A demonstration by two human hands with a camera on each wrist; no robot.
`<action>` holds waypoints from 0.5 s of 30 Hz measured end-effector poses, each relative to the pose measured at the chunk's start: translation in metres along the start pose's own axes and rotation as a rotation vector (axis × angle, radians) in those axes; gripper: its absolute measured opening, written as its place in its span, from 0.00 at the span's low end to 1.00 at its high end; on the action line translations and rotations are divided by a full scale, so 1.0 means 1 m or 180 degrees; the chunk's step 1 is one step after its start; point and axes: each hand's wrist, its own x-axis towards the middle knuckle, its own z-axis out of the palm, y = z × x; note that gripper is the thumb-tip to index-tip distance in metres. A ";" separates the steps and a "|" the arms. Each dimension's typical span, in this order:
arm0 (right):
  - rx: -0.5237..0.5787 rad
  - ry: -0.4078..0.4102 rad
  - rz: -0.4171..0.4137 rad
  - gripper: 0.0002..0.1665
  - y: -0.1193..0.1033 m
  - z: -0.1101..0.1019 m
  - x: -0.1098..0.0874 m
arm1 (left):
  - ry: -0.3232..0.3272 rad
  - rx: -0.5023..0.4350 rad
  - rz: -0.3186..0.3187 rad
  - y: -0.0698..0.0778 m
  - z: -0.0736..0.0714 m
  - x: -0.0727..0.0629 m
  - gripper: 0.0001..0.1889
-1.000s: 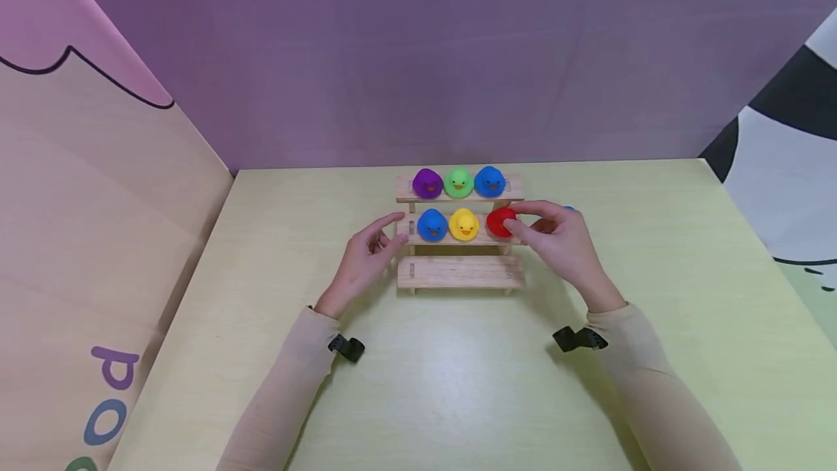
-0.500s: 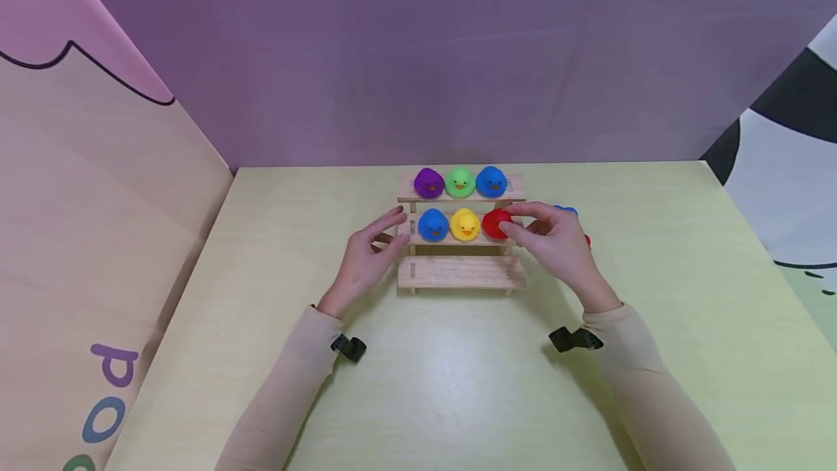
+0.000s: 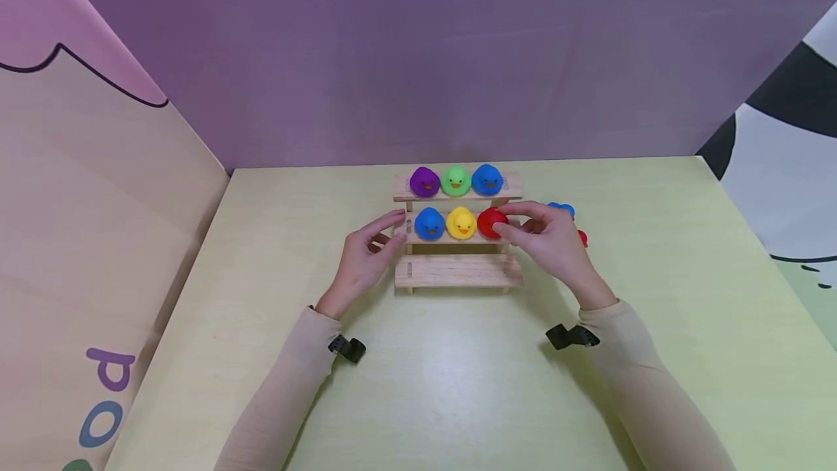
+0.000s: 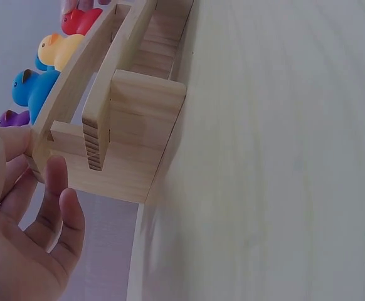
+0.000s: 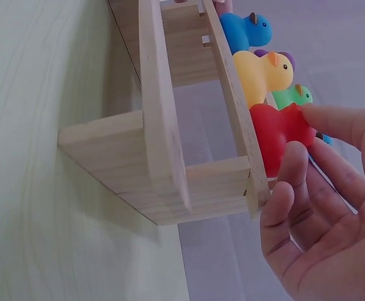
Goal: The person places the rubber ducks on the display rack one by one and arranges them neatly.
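Note:
A three-step wooden stand (image 3: pixel 459 271) stands on the table. My right hand (image 3: pixel 552 238) pinches a red rubber duck (image 3: pixel 489 224) between thumb and fingers, at the right end of the middle step. Beside that duck sit a yellow duck (image 3: pixel 461 223) and a blue duck (image 3: pixel 429 224). On the top step are a purple duck (image 3: pixel 425 182), a green duck (image 3: pixel 455 180) and another blue duck (image 3: pixel 487 179). My left hand (image 3: pixel 368 256) holds the left end of the middle step with thumb and fingertips; in the left wrist view its other fingers curl loosely below.
Behind my right hand, a blue object (image 3: pixel 564 208) and a red object (image 3: pixel 583 238) show partly on the table (image 3: pixel 445 384). A purple backdrop (image 3: pixel 445 57) rises at the table's far edge. Printed panels flank both sides.
My right hand has moved the red duck slightly left, up against the yellow duck. More of the blue and red objects behind that hand shows. My left hand has stayed in place.

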 end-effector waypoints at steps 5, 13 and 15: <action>-0.0023 -0.0029 0.0021 0.23 -0.001 0.000 -0.001 | -0.0013 -0.0003 -0.0035 0.000 0.000 -0.001 0.19; 0.0012 -0.0078 0.0068 0.24 -0.001 -0.003 -0.002 | -0.0032 0.0036 -0.0041 0.002 0.001 -0.002 0.20; 0.0014 -0.0081 0.0078 0.24 -0.001 -0.003 -0.003 | -0.0036 0.0057 -0.0031 0.002 0.001 -0.002 0.19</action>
